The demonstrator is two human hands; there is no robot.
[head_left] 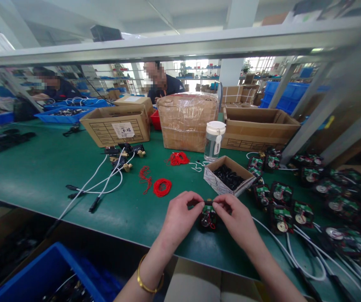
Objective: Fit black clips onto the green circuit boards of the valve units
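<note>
A small black housing with a green circuit board (208, 219) and a red wire sits on the green table right in front of me. My left hand (183, 214) pinches the left end of its upper edge between thumb and fingers. From the other side, my right hand (235, 216) pinches the right end in the same way. Whether the thin black piece between my fingertips is part of the housing or separate, I cannot tell. Just beyond my hands stands an open carton of small black parts (229, 177).
Several similar units (282, 214) with white cables lie at right. Coils of red wire (162, 187) and cabled parts with brass fittings (122, 161) are at left. A lidded cup (214, 142) stands before a wrapped box (186, 121). A blue bin (46, 277) is below. Two people sit opposite.
</note>
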